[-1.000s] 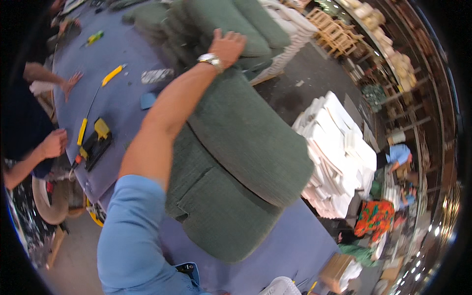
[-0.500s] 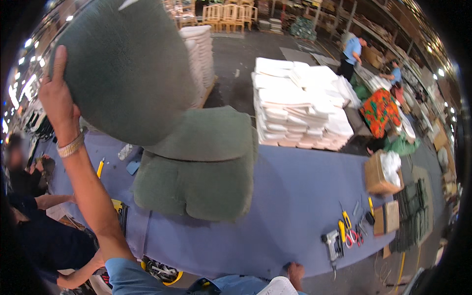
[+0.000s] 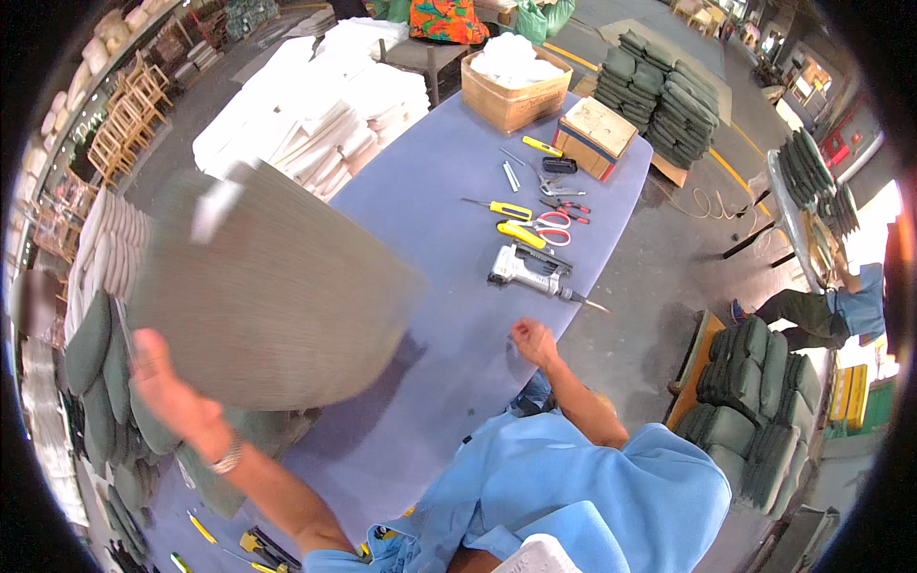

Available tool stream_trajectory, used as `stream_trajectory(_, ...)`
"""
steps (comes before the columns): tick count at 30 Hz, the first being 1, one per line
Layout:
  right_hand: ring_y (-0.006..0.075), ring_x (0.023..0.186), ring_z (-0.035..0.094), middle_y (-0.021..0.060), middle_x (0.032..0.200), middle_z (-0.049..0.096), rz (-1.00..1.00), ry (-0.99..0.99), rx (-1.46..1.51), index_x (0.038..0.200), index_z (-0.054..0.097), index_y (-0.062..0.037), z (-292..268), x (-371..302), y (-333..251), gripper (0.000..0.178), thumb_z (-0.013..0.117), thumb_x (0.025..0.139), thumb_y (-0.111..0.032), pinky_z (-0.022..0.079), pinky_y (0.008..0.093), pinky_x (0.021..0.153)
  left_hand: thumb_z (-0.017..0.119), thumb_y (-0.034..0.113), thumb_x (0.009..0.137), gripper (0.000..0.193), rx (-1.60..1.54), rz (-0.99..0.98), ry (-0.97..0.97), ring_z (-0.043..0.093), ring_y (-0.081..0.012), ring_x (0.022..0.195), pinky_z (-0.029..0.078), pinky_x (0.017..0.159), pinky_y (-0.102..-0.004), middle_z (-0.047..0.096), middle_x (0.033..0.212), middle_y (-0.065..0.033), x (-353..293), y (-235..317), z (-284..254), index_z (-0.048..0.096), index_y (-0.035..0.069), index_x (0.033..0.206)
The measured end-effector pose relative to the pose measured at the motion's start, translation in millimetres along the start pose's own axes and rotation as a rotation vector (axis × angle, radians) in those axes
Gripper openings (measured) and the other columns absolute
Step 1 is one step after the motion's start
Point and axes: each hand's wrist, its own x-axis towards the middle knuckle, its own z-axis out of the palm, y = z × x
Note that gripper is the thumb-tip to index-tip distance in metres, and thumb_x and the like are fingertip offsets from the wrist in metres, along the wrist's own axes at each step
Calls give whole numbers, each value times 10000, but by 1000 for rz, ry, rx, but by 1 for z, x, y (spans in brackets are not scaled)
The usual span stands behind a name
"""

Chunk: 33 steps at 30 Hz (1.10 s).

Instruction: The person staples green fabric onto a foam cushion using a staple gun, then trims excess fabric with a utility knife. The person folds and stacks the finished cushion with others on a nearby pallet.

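Note:
My left hand (image 3: 177,396), a watch on its wrist, grips the edge of a dark green seat cushion (image 3: 277,286) and holds it up over the table's left part. Both the cushion and the hand are smeared by motion, and a pale patch shows on the cushion's upper corner. Below it, partly hidden, another green cushion (image 3: 234,487) lies on the blue-covered table (image 3: 430,315). My right hand (image 3: 535,342) rests at the table's near edge with its fingers curled in and nothing visible in them. Nearest to it is a silver staple gun (image 3: 525,270).
Beyond the staple gun lie red-handled scissors (image 3: 552,229), pliers (image 3: 565,206), a yellow screwdriver (image 3: 509,209) and yellow cutters. Two cardboard boxes (image 3: 594,134) stand at the far end. White pads (image 3: 315,115) are piled behind the table; green cushions (image 3: 755,382) are stacked at right.
The view has swung to the right. The raised cushion has tilted and swept lower, still in my left hand. My right hand stays by the table edge.

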Motion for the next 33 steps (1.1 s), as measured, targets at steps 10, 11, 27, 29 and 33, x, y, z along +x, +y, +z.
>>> stream_trajectory(10,329,1093,601,115,1096,648,-530,-149,-489,1260,617,-107,-79,129,2,446,733,846,-230,447,468,926,627,457,1020,726,27,-512,189,630,-359,1157,463,1035,-416,646,1281,-314,-86,54,150,546,-196,1327)
stream_trajectory(11,332,1082,600,118,1089,648,-588,-173,-391,1274,614,-107,-76,132,11,450,727,856,-233,441,474,922,639,447,1015,698,99,-457,159,636,-350,1144,467,1024,-408,660,1260,-301,-87,57,155,567,-182,1310)
stream_trajectory(27,407,1071,576,188,1157,630,-767,-382,-272,1361,548,-48,-64,224,37,570,743,877,-277,399,539,904,581,675,932,749,516,-598,-334,681,-453,1086,533,915,-546,718,1174,-246,-11,68,373,572,111,1424)
stream_trajectory(29,414,1071,575,194,1173,627,-667,-328,-257,1362,542,-30,-61,227,22,580,740,874,-275,397,551,904,607,666,914,841,579,-637,-494,675,-445,1110,527,929,-556,690,1255,-238,-40,64,386,463,82,1502)
stream_trajectory(33,408,1099,560,199,1191,614,-654,-223,-250,1359,546,-24,-58,235,10,555,723,876,-230,383,534,928,652,629,900,870,558,-687,-612,676,-414,1127,539,918,-542,679,1280,-223,-88,64,397,431,46,1506)
